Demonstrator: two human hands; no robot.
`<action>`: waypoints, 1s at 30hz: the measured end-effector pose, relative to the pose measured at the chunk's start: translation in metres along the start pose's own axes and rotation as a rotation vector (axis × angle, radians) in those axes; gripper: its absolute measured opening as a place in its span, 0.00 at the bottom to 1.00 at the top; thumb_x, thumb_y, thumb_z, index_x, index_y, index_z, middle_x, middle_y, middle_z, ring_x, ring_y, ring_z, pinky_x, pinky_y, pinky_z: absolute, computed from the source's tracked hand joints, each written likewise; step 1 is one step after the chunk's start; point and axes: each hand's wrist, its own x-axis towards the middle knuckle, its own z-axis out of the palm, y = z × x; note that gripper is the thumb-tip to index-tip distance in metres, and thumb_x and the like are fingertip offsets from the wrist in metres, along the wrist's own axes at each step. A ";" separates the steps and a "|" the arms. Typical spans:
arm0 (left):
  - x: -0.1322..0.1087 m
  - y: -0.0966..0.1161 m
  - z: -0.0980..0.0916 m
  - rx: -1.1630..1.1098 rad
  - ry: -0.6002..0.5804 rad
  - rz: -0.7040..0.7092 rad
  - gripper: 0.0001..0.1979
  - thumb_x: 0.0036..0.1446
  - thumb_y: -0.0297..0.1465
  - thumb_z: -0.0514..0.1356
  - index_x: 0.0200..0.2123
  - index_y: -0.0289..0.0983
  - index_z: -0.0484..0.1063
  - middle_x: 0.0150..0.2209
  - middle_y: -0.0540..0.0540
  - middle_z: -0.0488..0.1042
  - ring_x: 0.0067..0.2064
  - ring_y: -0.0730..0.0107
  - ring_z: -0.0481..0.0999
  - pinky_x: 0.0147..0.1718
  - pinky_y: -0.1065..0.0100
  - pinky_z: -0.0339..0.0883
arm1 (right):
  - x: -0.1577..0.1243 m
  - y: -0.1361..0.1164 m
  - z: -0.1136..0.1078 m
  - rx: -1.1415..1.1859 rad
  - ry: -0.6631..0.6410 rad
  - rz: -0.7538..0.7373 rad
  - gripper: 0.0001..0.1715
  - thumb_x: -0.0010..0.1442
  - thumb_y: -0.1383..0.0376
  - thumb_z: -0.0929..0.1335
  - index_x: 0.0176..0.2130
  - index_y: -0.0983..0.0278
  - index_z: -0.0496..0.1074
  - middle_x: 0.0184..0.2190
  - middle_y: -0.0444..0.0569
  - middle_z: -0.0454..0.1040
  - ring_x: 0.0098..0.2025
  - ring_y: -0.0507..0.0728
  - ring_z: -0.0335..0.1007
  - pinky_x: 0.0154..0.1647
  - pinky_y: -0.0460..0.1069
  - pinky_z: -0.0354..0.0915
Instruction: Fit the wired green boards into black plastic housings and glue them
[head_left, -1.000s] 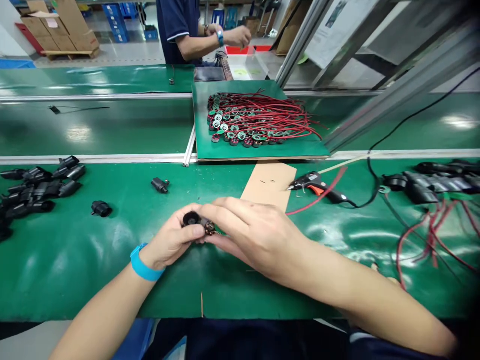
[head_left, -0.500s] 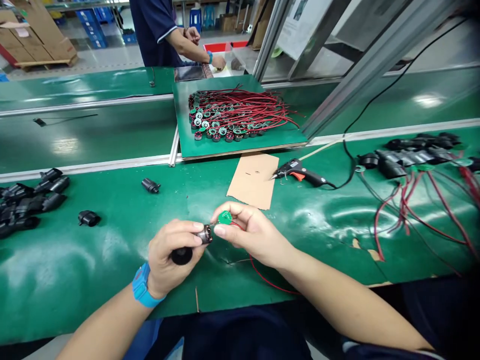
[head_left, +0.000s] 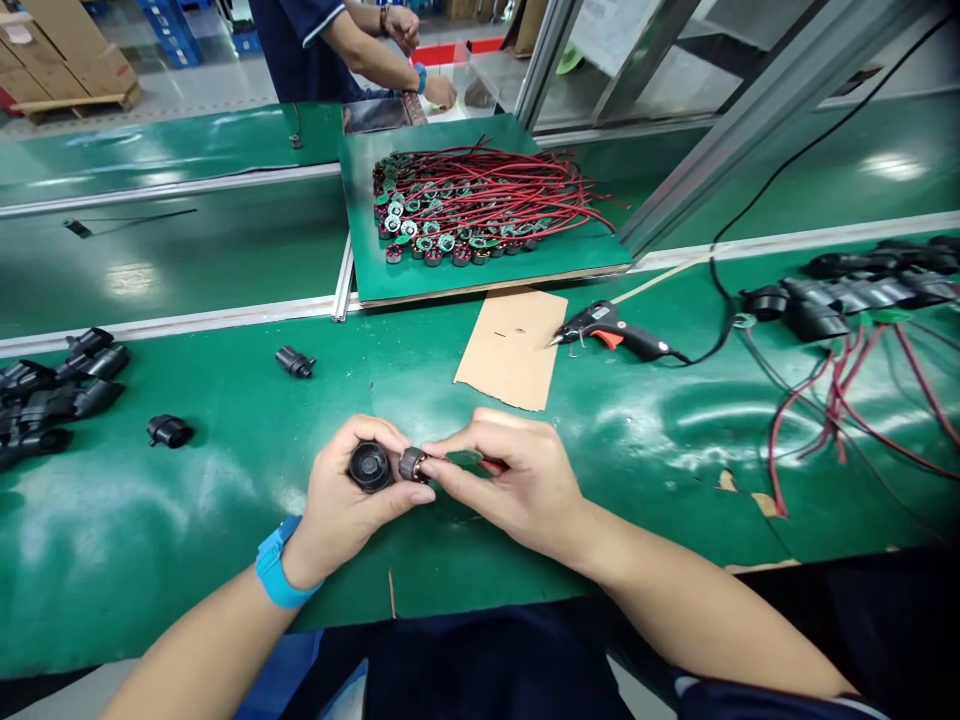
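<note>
My left hand (head_left: 360,500), with a blue wrist strap (head_left: 279,565), is closed around a black plastic housing (head_left: 369,466) whose round open end faces up. Between both hands sits a small dark motor stator (head_left: 412,464) with copper windings. The thumb and index finger of my right hand (head_left: 517,480) pinch the stator's right side, while my left fingertips touch its other side. A green round circuit board (head_left: 463,458) with red wire hangs behind my right fingers, mostly hidden.
A raised green board (head_left: 480,280) bears many stators with red wires. A glue gun (head_left: 611,330) rests by brown cardboard (head_left: 514,345). Black housings (head_left: 60,395) lie left, two apart from the pile; wired housings (head_left: 825,300) lie right. Behind, a co-worker's hand (head_left: 439,92) is over a box.
My left hand has turned the housing so its round end shows upward. My right fingers have moved from the circuit board onto the stator, and the board has tilted out of clear sight.
</note>
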 end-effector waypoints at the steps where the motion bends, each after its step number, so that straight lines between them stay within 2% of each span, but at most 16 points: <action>1: -0.001 0.000 0.000 0.001 -0.013 -0.026 0.16 0.51 0.34 0.75 0.38 0.40 0.72 0.33 0.51 0.75 0.33 0.73 0.75 0.33 0.72 0.70 | -0.002 0.000 0.002 -0.028 0.021 -0.052 0.05 0.60 0.66 0.76 0.37 0.65 0.82 0.20 0.41 0.69 0.20 0.47 0.57 0.19 0.44 0.55; 4: -0.006 0.000 0.002 0.012 -0.045 -0.065 0.14 0.55 0.30 0.71 0.40 0.42 0.69 0.31 0.54 0.71 0.29 0.76 0.70 0.28 0.74 0.66 | -0.005 0.002 0.006 -0.085 0.042 -0.147 0.03 0.61 0.67 0.74 0.38 0.65 0.81 0.22 0.43 0.73 0.20 0.48 0.59 0.19 0.45 0.57; 7: -0.008 -0.001 0.004 -0.038 -0.051 -0.089 0.18 0.57 0.29 0.69 0.45 0.44 0.64 0.34 0.54 0.70 0.31 0.76 0.71 0.30 0.73 0.67 | -0.005 0.003 0.005 -0.123 0.034 -0.160 0.04 0.63 0.67 0.73 0.39 0.63 0.81 0.24 0.44 0.76 0.21 0.49 0.63 0.20 0.45 0.59; 11: -0.005 -0.004 0.003 -0.050 -0.055 -0.080 0.26 0.51 0.30 0.74 0.43 0.44 0.60 0.43 0.51 0.68 0.33 0.75 0.74 0.36 0.68 0.72 | 0.000 0.002 -0.008 -0.168 0.037 -0.084 0.04 0.61 0.66 0.75 0.39 0.62 0.82 0.23 0.43 0.74 0.22 0.49 0.63 0.21 0.46 0.59; 15: 0.000 -0.005 -0.003 0.124 -0.135 -0.037 0.21 0.49 0.33 0.76 0.36 0.41 0.65 0.37 0.49 0.71 0.39 0.67 0.76 0.41 0.64 0.71 | 0.007 -0.002 -0.023 -0.152 0.058 0.054 0.04 0.59 0.64 0.77 0.37 0.61 0.83 0.19 0.40 0.66 0.21 0.49 0.58 0.21 0.47 0.55; 19: 0.004 -0.007 -0.004 0.178 -0.256 -0.077 0.19 0.45 0.38 0.77 0.34 0.40 0.73 0.39 0.46 0.79 0.42 0.62 0.79 0.41 0.63 0.71 | 0.008 -0.005 -0.031 -0.073 -0.045 0.095 0.03 0.59 0.64 0.77 0.36 0.61 0.83 0.20 0.39 0.64 0.20 0.47 0.54 0.20 0.46 0.52; 21: 0.005 -0.009 -0.003 0.170 -0.305 -0.138 0.21 0.44 0.40 0.77 0.39 0.41 0.76 0.40 0.45 0.81 0.41 0.61 0.80 0.40 0.63 0.71 | 0.008 -0.005 -0.032 -0.046 -0.117 0.095 0.03 0.59 0.64 0.76 0.36 0.61 0.83 0.19 0.38 0.62 0.20 0.47 0.54 0.20 0.46 0.51; 23: 0.003 -0.011 -0.002 0.133 -0.316 -0.218 0.25 0.44 0.40 0.78 0.43 0.41 0.74 0.38 0.46 0.81 0.39 0.62 0.81 0.38 0.64 0.72 | 0.008 -0.005 -0.031 -0.034 -0.186 0.089 0.04 0.60 0.64 0.76 0.38 0.61 0.83 0.20 0.38 0.62 0.21 0.47 0.56 0.21 0.46 0.52; 25: 0.001 -0.012 -0.001 0.117 -0.303 -0.266 0.26 0.43 0.39 0.78 0.42 0.41 0.72 0.36 0.48 0.81 0.37 0.63 0.81 0.36 0.66 0.72 | 0.008 -0.004 -0.029 -0.032 -0.245 0.076 0.05 0.61 0.64 0.75 0.38 0.62 0.83 0.21 0.39 0.65 0.22 0.47 0.58 0.22 0.45 0.54; 30: 0.000 -0.011 0.001 0.181 -0.330 -0.215 0.22 0.45 0.38 0.77 0.37 0.40 0.71 0.35 0.50 0.80 0.36 0.67 0.80 0.35 0.69 0.72 | 0.003 0.002 -0.020 -0.091 -0.311 0.040 0.06 0.63 0.65 0.74 0.39 0.65 0.82 0.25 0.42 0.71 0.24 0.48 0.63 0.24 0.44 0.57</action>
